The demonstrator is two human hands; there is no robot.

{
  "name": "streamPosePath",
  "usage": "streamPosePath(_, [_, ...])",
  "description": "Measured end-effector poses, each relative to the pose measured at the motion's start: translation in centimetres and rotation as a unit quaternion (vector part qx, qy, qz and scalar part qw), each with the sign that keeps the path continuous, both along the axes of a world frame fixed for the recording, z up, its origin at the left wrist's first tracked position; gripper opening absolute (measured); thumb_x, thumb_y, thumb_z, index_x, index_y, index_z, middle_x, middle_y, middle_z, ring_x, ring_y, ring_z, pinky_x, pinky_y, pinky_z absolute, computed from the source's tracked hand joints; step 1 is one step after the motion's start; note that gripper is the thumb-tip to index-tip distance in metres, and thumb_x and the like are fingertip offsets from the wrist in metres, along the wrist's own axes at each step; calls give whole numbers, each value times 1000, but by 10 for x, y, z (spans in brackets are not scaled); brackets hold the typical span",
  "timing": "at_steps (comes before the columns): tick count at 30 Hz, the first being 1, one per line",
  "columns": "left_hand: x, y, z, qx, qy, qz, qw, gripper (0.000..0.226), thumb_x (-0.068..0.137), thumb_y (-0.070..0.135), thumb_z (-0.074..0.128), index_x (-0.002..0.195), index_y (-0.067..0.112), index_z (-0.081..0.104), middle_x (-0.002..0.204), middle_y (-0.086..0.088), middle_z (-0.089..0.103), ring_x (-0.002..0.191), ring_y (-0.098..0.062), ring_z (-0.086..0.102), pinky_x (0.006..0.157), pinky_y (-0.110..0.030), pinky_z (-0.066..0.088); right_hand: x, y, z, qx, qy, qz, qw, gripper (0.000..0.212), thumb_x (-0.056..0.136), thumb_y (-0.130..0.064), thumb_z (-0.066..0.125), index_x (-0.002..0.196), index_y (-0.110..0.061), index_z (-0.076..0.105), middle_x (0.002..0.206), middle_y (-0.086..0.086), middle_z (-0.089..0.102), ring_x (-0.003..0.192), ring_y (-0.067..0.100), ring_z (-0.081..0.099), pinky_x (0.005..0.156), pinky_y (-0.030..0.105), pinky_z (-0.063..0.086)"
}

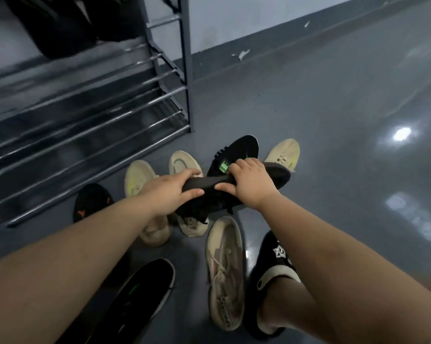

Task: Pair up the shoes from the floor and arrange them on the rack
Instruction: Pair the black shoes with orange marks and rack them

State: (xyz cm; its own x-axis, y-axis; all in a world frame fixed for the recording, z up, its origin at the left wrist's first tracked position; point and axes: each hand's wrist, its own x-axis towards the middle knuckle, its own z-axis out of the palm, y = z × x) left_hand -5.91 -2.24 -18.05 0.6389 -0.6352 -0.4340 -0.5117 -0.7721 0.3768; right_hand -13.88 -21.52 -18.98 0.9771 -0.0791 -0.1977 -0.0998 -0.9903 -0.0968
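Both hands hold one black shoe [210, 192] sideways above the floor, sole upward. My left hand [171, 192] grips its near end and my right hand [250, 183] grips its middle. Just behind it a second black shoe with a green tag [236, 151] lies on the floor. Cream shoes lie around: two behind my left hand [137, 176] [182, 163], one at the right [284, 152], one with laces near my foot [225, 271]. A black shoe with orange marks [91, 202] sits at the left. Another black shoe [140, 299] lies near the bottom. The metal rack [90, 115] stands at upper left.
My foot in a black slipper [271, 276] stands at the lower right. Dark items [60, 23] sit on an upper rack shelf. The grey floor [333, 108] stretches to the right, with a wall and dark skirting behind.
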Motion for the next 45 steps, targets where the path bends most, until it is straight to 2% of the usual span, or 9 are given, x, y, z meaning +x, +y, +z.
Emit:
streamPosePath(11, [-24,155,49,-43,50,142,988,40,88,45,55,121,24,48,118,-2,60,104,-18,57,85,-28,43,28,145,61,-42,-11,189,981,68,87,-69,33,120,-12,53,125,9,54,120,29,45,110,38,23])
streamPosePath(15, [-23,201,49,-84,135,248,955,28,87,45,58,107,26,56,112,-3,64,103,-19,60,94,-35,47,28,184,62,-32,15,146,989,79,87,-72,20,147,-21,29,156,11,23,146,29,14,120,46,1])
streamPosePath(18, [-32,226,42,-149,206,376,891,19,89,43,56,97,27,59,104,-2,65,94,-18,61,81,-34,51,28,203,58,67,42,3,997,86,86,-75,20,153,-26,-1,161,11,-4,148,29,-2,120,45,1])
streamPosePath(21, [-50,235,34,-250,313,508,763,18,94,38,51,100,22,57,97,0,62,82,-13,58,65,-28,48,18,217,53,280,121,-149,941,93,86,-72,33,152,-22,-10,161,11,2,147,32,12,118,43,14])
streamPosePath(25, [-67,239,18,-342,403,567,632,24,97,34,45,110,18,56,99,-4,68,86,-18,64,69,-37,53,1,239,33,486,184,-237,821,86,85,-68,44,151,-20,17,147,10,41,127,32,48,105,41,40])
streamPosePath(27, [-74,238,11,-354,441,570,596,31,97,35,43,119,17,56,99,-5,71,84,-19,68,66,-36,57,-4,251,31,589,193,-287,730,67,86,-59,53,137,-17,43,123,5,61,96,22,63,76,35,54])
streamPosePath(29, [-82,234,7,-356,467,562,583,35,97,35,42,123,14,55,94,-6,73,78,-19,71,63,-35,59,-10,261,29,651,179,-309,670,44,88,-43,61,122,-16,56,97,2,67,73,14,62,66,30,54])
streamPosePath(39, [-84,222,-10,-368,497,547,565,43,99,37,37,131,10,49,106,-10,66,93,-24,63,79,-38,51,-10,259,9,724,218,-314,575,40,86,-43,62,124,-33,55,119,-5,66,105,19,63,89,42,53])
streamPosePath(45, [-74,202,-33,-324,477,570,585,34,94,43,46,120,21,54,105,-1,65,96,-17,60,78,-28,47,-4,241,-18,699,187,-323,610,48,83,-7,69,126,-22,52,110,3,68,91,19,67,69,36,57])
